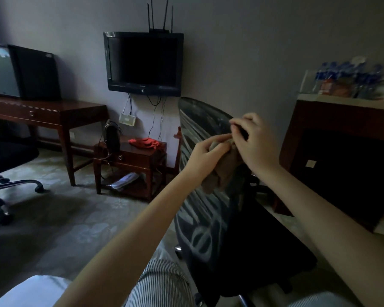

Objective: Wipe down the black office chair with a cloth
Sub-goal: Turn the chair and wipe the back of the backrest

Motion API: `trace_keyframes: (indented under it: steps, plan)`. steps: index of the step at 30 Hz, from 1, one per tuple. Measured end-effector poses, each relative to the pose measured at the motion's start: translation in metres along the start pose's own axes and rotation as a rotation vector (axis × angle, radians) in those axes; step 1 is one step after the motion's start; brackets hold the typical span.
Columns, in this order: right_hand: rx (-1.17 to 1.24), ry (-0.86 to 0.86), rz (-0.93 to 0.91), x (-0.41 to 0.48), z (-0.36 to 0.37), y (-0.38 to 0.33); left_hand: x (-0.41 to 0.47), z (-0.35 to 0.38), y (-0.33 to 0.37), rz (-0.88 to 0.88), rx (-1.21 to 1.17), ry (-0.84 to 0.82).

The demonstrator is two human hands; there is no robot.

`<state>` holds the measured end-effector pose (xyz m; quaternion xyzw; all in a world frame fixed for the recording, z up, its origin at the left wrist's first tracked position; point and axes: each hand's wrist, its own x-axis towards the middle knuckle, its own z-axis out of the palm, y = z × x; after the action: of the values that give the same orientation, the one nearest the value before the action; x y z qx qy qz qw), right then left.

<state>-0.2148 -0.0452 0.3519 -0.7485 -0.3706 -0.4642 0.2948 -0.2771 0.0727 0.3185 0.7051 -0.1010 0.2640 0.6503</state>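
The black office chair (205,134) stands right in front of me, its mesh back turned edge-on and its dark seat lower right. A brownish cloth (222,173) hangs in front of the chair's back, held up by both hands. My left hand (205,157) pinches the cloth's upper edge from the left. My right hand (256,142) grips the cloth's top from the right, fingers curled, close to the upper rim of the chair's back. The cloth's lower part dangles freely.
A small wooden side table (132,160) with a red cloth (143,142) stands left of the chair. A desk (44,111) and a second chair's base (13,185) are at far left. A wall TV (143,63) hangs above. A dark cabinet (341,151) with bottles stands at right.
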Motion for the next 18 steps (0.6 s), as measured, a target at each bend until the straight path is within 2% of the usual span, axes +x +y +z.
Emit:
trace_keyframes:
  steps: [4,7,14,18]
  plan:
    - [-0.157,0.095,-0.06,-0.018,-0.025,0.021,-0.004,0.006,0.003,-0.181,-0.131,-0.041]
    - [-0.227,0.111,-0.044,-0.025,-0.041,0.028,-0.001,-0.003,0.001,-0.26,-0.246,0.08]
    - [-0.349,0.252,0.169,-0.039,-0.054,0.039,0.008,-0.048,-0.004,-0.201,-0.201,0.149]
    - [-0.521,0.28,0.102,-0.04,-0.05,0.044,0.019,-0.066,-0.008,-0.166,-0.118,0.269]
